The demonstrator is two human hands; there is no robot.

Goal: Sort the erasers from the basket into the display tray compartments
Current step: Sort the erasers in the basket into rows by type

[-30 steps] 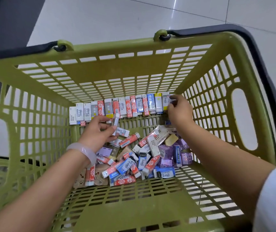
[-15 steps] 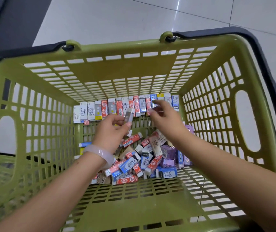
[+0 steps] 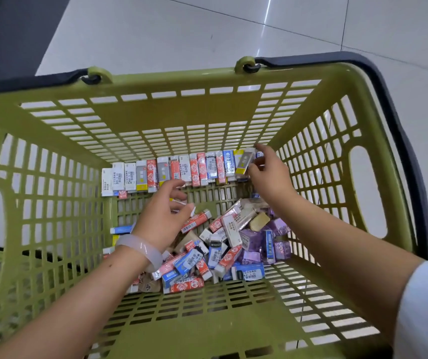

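Observation:
A green slatted basket (image 3: 52,198) holds a loose heap of erasers (image 3: 223,244) in red, blue, white and purple wrappers. A row of upright erasers (image 3: 181,169) leans against the far wall. My right hand (image 3: 270,174) pinches a grey and yellow eraser (image 3: 245,161) at the right end of that row. My left hand (image 3: 163,211) hovers over the heap with fingers loosely spread and nothing in it. A pale bangle (image 3: 140,248) sits on my left wrist.
The basket's black handle (image 3: 399,141) hangs over the right rim. White floor tiles (image 3: 207,32) lie beyond the basket. A dark surface (image 3: 8,35) fills the top left. No display tray is in view.
The grey and yellow eraser passed from my left hand to my right, which carried it to the right end of the row. My left hand dropped toward the heap, empty.

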